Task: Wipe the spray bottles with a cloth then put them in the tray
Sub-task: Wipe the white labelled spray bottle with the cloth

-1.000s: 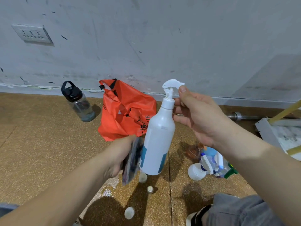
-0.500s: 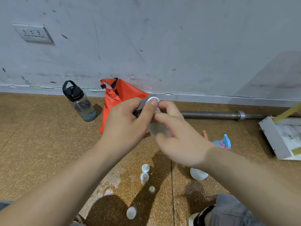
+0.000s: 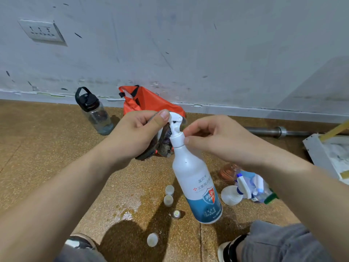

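A white spray bottle (image 3: 194, 178) with a blue label hangs tilted in the air over the floor. My right hand (image 3: 217, 140) pinches its neck just below the trigger head. My left hand (image 3: 136, 137) grips a dark cloth (image 3: 164, 144) and presses it against the white trigger head, thumb on top. A heap of other spray bottles (image 3: 249, 186) lies on the floor under my right forearm. The white tray (image 3: 321, 150) sits at the far right edge, partly cut off.
An orange bag (image 3: 147, 101) and a clear water bottle (image 3: 94, 112) with a black lid stand by the wall. Several small white vials (image 3: 169, 195) lie on a wet patch of the cork floor. A metal bar (image 3: 272, 130) lies along the wall. My knees fill the bottom edge.
The bottle's base swung up toward me, then back down so its body hangs in view. My left hand with the cloth rose from the body to the trigger head.
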Action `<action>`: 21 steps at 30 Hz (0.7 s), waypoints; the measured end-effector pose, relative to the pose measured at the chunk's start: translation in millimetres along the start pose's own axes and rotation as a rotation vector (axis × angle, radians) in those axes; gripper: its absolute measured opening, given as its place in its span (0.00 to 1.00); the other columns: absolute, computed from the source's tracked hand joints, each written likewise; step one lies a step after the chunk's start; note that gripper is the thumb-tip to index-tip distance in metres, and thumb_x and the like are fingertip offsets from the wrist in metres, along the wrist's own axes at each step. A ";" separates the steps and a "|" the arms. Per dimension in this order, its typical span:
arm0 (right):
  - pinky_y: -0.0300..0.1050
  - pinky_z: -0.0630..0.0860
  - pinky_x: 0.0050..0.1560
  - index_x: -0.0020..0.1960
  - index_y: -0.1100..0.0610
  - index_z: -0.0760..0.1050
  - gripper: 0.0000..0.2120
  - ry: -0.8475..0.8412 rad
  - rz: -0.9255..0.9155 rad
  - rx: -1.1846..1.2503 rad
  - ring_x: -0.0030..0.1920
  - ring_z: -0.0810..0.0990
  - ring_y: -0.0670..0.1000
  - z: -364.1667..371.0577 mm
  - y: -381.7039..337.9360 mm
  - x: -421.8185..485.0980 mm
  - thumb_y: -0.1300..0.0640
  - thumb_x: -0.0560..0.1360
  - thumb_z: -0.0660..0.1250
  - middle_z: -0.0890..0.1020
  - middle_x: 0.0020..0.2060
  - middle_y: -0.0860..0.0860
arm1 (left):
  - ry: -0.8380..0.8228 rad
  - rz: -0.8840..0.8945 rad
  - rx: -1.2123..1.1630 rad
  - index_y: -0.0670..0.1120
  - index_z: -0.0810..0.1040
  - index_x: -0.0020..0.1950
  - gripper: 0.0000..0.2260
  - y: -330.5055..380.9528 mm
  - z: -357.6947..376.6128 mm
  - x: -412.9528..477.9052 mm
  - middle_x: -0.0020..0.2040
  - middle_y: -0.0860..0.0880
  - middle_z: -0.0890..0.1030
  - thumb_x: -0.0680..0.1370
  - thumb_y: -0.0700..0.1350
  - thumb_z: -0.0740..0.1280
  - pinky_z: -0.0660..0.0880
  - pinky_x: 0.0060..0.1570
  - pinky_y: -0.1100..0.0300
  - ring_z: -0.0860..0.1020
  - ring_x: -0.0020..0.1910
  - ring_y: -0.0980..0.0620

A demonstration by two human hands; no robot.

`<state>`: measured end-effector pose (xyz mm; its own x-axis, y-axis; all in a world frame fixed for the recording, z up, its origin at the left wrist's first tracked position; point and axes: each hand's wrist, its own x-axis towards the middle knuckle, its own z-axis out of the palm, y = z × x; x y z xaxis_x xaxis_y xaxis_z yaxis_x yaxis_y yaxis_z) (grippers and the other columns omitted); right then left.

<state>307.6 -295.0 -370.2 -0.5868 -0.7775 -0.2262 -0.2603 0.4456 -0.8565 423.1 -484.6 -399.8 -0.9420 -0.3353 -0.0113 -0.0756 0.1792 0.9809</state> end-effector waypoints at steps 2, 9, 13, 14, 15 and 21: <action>0.48 0.78 0.45 0.46 0.56 0.84 0.09 -0.051 -0.041 -0.035 0.41 0.81 0.48 -0.9 -1.5 -2.5 0.50 0.77 0.74 0.85 0.41 0.53 | -0.043 -0.003 -0.026 0.30 0.76 0.51 0.31 3.0 1.6 -0.7 0.36 0.23 0.70 0.81 0.62 0.66 0.63 0.28 0.34 0.65 0.31 0.32; 0.50 0.65 0.38 0.45 0.67 0.78 0.23 -0.116 -0.092 -0.037 0.35 0.68 0.51 3.5 2.5 -4.9 0.44 0.80 0.70 0.72 0.34 0.61 | -0.087 -0.042 -0.099 0.41 0.85 0.54 0.20 9.6 12.8 -3.7 0.48 0.25 0.80 0.83 0.58 0.66 0.74 0.43 0.41 0.78 0.42 0.40; 0.53 0.65 0.39 0.48 0.68 0.77 0.28 -0.113 -0.047 -0.004 0.36 0.68 0.52 12.3 7.3 -2.5 0.40 0.77 0.68 0.72 0.35 0.56 | -0.021 -0.075 -0.009 0.38 0.84 0.50 0.20 8.9 21.4 -2.2 0.31 0.38 0.79 0.82 0.56 0.65 0.72 0.31 0.60 0.75 0.27 0.50; 0.53 0.66 0.40 0.48 0.68 0.78 0.30 -0.099 -0.040 0.016 0.37 0.70 0.52 13.5 7.7 -1.6 0.38 0.75 0.68 0.73 0.36 0.57 | 0.008 -0.084 -0.016 0.37 0.84 0.50 0.20 9.8 22.8 -2.2 0.29 0.43 0.78 0.82 0.55 0.66 0.70 0.26 0.63 0.73 0.24 0.52; 0.53 0.66 0.41 0.49 0.68 0.78 0.31 -0.083 -0.035 0.035 0.38 0.71 0.52 13.5 7.4 -1.0 0.37 0.74 0.68 0.75 0.37 0.57 | 0.028 -0.088 -0.039 0.36 0.84 0.50 0.20 12.5 24.3 -3.1 0.29 0.43 0.77 0.81 0.54 0.67 0.70 0.24 0.63 0.73 0.24 0.52; 0.52 0.66 0.42 0.50 0.64 0.77 0.24 -0.088 -0.163 0.005 0.39 0.71 0.49 8.2 2.2 0.2 0.41 0.80 0.63 0.75 0.38 0.54 | 0.007 -0.059 -0.111 0.42 0.86 0.51 0.18 16.4 20.9 -5.8 0.48 0.28 0.82 0.78 0.58 0.73 0.75 0.42 0.47 0.79 0.40 0.43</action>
<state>313.2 -297.7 -375.9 -0.4680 -0.8751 -0.1233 -0.3430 0.3084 -0.8873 420.6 -460.4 -387.7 -0.9348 -0.3486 -0.0684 -0.0935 0.0556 0.9941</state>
